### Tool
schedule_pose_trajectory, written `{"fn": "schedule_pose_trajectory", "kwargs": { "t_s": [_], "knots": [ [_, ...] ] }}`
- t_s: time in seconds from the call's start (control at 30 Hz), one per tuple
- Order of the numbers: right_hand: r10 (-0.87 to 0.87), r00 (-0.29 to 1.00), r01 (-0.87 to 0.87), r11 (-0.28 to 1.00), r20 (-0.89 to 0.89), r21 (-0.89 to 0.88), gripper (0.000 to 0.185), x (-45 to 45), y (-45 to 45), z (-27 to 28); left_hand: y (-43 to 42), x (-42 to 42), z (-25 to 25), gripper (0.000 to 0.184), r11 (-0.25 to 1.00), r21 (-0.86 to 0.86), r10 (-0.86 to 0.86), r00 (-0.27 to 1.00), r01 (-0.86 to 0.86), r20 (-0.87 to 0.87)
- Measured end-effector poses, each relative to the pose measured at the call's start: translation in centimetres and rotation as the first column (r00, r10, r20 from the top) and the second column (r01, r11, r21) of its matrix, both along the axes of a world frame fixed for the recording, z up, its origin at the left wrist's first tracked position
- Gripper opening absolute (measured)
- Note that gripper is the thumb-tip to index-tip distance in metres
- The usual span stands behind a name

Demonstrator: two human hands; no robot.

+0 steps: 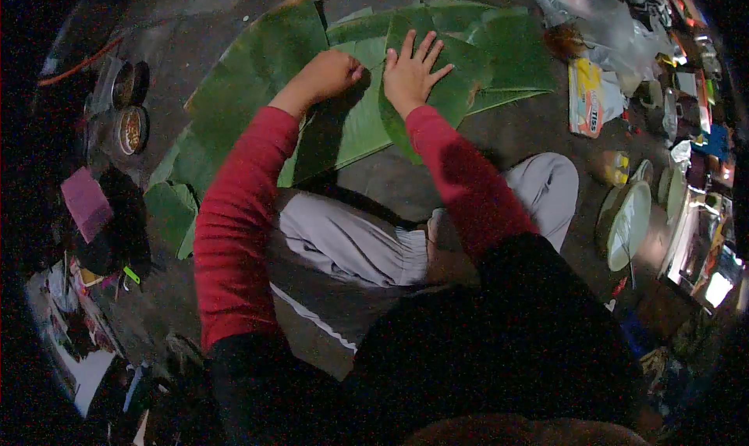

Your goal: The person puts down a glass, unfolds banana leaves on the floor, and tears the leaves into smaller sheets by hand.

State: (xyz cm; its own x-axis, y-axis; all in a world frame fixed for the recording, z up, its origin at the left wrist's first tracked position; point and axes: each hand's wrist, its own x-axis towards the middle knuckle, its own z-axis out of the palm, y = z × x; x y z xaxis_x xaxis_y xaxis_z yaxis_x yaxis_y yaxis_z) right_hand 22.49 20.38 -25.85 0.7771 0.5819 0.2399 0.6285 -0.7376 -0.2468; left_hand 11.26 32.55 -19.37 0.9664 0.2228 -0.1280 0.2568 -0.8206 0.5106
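Note:
Large green banana leaves are spread overlapping on the dark floor in front of my crossed legs. My right hand lies flat with its fingers spread on a rounded piece of leaf that sits over the others. To the left of it, my left hand is closed in a fist just above the leaves, casting a shadow on them. What its fingers hold, if anything, is hidden from me. A smaller folded leaf end lies at the near left of the spread.
At left are a round dish of small pieces, a darker dish and a purple block. At right lie a yellow-white tissue pack, plastic bags, a small yellow jar and a pale green bowl.

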Motion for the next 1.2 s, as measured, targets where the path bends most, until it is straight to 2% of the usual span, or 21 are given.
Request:
{"fn": "schedule_pose_trajectory", "kwargs": {
  "t_s": [0.1,0.17,0.27,0.4,0.5,0.57,0.7,0.77,0.9,0.97,1.07,1.2],
  "knots": [
    [0.021,0.999,-0.02,1.0,0.04,-0.003,0.055,0.1,0.1,-0.2,0.8,-0.8,0.6,0.028,0.995,0.071,-0.073,0.997,0.074,-0.017],
    [0.026,0.999,-0.025,1.0,0.023,-0.016,0.055,0.0,0.2,-0.2,0.9,-2.4,1.0,0.027,0.999,-0.003,0.036,0.997,-0.036,-0.068],
    [0.035,0.999,-0.034,0.999,0.028,-0.023,0.054,-0.1,0.0,0.3,-0.5,-4.4,1.2,0.027,1.0,0.009,-0.001,1.0,0.001,-0.012],
    [0.046,0.998,-0.045,0.998,0.033,-0.033,0.053,-0.2,-0.1,0.4,-0.2,-4.5,1.6,0.027,1.0,0.005,0.023,0.999,-0.023,-0.039],
    [0.045,0.999,-0.044,0.999,0.015,-0.022,0.052,-0.3,0.0,0.4,1.1,-5.9,2.1,0.028,0.999,-0.018,0.026,0.997,-0.028,-0.078],
    [0.039,0.997,-0.038,0.999,0.064,-0.009,0.052,-0.1,0.1,0.1,0.4,-7.5,3.5,0.022,0.996,-0.092,-0.014,1.0,0.013,-0.008],
    [0.045,0.995,-0.044,0.999,0.092,-0.015,0.052,-0.1,0.1,0.3,-0.8,-8.5,4.7,0.02,0.994,-0.113,0.002,0.993,-0.015,-0.116],
    [0.046,0.993,-0.043,0.999,0.111,-0.022,0.052,-0.1,0.0,0.1,0.5,-9.6,3.1,0.021,0.997,-0.066,0.038,0.999,-0.036,0.031],
    [0.044,0.995,-0.044,0.999,0.094,-0.008,0.052,-0.1,0.1,-0.1,1.8,-13.3,8.8,0.026,0.988,-0.038,0.147,0.983,-0.152,-0.114],
    [0.034,0.993,-0.033,0.999,0.116,-0.014,0.052,0.0,0.1,-0.2,1.1,-14.7,10.8,0.027,0.975,0.077,0.214,0.975,-0.209,-0.065],
    [0.044,0.996,-0.046,0.998,0.072,0.031,0.051,0.1,0.1,-0.3,-0.1,-15.6,13.5,0.027,0.969,0.171,0.186,0.981,-0.176,-0.047],
    [0.067,0.997,-0.071,0.992,0.043,0.104,0.048,0.5,-0.5,-0.7,-1.2,-15.9,13.0,0.025,0.939,0.262,0.229,0.973,-0.224,0.014]
  ]
}}
